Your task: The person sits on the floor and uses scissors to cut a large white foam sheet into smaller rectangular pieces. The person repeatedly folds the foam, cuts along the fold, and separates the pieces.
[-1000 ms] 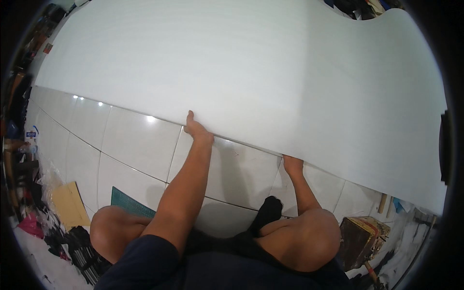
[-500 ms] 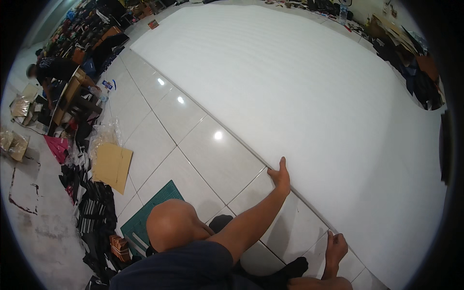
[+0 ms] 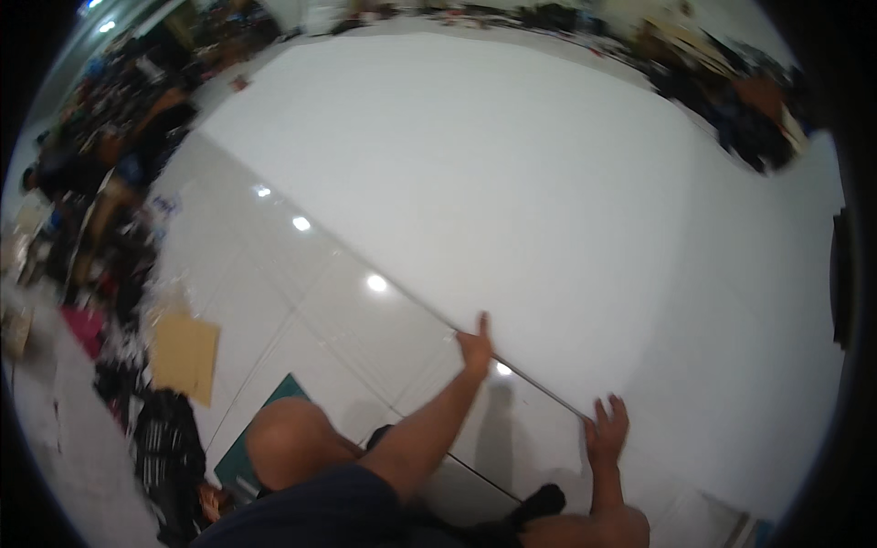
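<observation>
Your L hand (image 3: 475, 349) is at the near edge of a large, flat white sheet (image 3: 457, 192), partly open: one digit points up over the sheet, another sticks out to the L; can't tell if it's pinching the edge. Your R hand (image 3: 607, 434) is farther along that edge, to the R & nearer you, open w/ fingers parted over the sheet, nothing visibly gripped. Sheet's in front of you, spread wide over the pale, glossy tile floor (image 3: 265, 315), near edge running diag. from upper L down to your R hand. Closer in: your bent L knee (image 3: 288, 440), w/ a green, flat, straight-edged mat (image 3: 235, 464) beside it, & your black-socked foot (image 3: 544, 501), below & L of the R hand. Farther L, a tan, flat, rectangular board (image 3: 185, 356), then a bright pink item (image 3: 82, 331), type unclear. Dark mixed clutter (image 3: 137, 123), blurred, fills the upper L; a dark, lumpy pile (image 3: 754, 128) sits nr the sheet's far R edge.
</observation>
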A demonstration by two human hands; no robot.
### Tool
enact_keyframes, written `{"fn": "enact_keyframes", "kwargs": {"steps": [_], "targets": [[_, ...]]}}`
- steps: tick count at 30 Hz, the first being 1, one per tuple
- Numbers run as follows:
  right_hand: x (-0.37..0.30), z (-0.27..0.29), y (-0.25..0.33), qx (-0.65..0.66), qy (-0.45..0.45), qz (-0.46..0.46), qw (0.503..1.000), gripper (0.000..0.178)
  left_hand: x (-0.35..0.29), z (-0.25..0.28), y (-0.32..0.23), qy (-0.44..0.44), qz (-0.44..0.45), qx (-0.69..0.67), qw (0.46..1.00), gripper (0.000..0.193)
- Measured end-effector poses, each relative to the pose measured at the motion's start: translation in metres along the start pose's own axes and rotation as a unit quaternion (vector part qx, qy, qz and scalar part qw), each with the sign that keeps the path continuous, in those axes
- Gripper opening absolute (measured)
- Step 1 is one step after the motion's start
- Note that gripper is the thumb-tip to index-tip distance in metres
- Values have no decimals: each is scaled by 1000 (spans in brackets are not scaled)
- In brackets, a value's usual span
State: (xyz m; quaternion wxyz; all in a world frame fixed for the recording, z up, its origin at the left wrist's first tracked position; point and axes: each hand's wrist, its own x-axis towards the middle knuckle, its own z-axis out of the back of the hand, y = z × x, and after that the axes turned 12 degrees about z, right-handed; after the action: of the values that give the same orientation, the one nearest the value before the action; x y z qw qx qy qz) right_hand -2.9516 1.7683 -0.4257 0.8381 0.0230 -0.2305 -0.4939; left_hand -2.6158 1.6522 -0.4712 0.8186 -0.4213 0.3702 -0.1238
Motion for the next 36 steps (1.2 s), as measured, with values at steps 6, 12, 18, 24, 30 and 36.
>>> {"fn": "enact_keyframes", "kwargs": {"steps": [6,12,18,24,30,36], "targets": [[-24,65,3,11,-12,-136,991,55,-15,22,-29,-254,56,99,960,92],[-183,102,52,-9,-54,-546,836,50,-127,-33,-75,140,-524,340,769,72],[-240,119,116,0,6,-749,663,52,-169,-60,-25,343,-586,490,547,86],[-259,117,127,52,-17,-831,553,54,-166,-71,-17,273,-633,531,493,84],[-258,116,116,80,-33,-865,494,56,-178,-69,-22,274,-656,484,511,81],[-320,80,122,323,-209,-686,618,45,-201,-74,-36,335,-622,490,512,76]]}}
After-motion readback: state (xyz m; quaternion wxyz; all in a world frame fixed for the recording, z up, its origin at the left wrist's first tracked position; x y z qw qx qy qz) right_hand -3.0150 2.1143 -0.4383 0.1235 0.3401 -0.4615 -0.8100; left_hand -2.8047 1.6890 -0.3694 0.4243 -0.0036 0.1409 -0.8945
